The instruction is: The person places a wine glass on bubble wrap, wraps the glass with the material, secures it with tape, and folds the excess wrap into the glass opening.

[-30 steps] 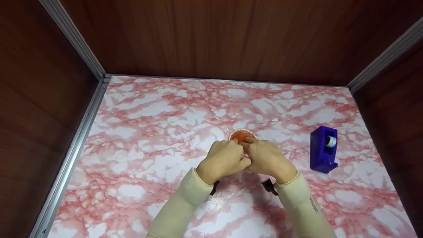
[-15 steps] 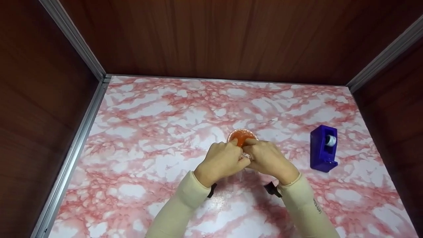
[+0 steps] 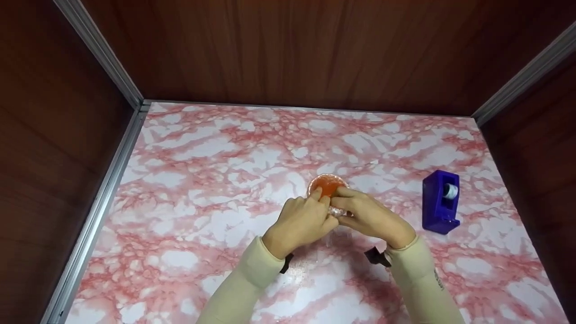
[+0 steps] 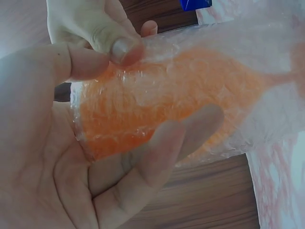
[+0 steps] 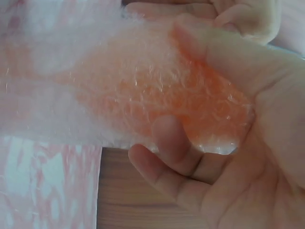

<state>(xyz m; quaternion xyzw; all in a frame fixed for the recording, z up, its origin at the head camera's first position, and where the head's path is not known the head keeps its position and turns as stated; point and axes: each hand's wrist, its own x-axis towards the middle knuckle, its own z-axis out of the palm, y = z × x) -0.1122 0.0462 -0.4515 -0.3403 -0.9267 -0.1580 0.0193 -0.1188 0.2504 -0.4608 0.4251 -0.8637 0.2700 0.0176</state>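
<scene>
An orange goblet (image 3: pixel 330 182), its round rim facing up in the head view, stands wrapped in clear bubble wrap (image 4: pixel 267 40). Through the wrap, the left wrist view shows its bowl narrowing to a thin stem (image 4: pixel 281 78). My left hand (image 3: pixel 300 221) grips the wrapped bowl from the left near the rim, thumb on one side and fingers on the other. From the right, my right hand (image 3: pixel 372 217) holds the same bowl; its thumb and bent fingers lie against the wrap in the right wrist view. The goblet's foot is mostly hidden.
To the right on the red-and-white marbled table (image 3: pixel 202 180) stands a purple tape dispenser (image 3: pixel 438 202) with a roll of tape. Dark wooden panels (image 3: pixel 288 54) with metal edging enclose the back and sides.
My right hand has shifted slightly right, so the hands are a little farther apart. The goblet's rim has moved slightly left. The tape dispenser stays put.
</scene>
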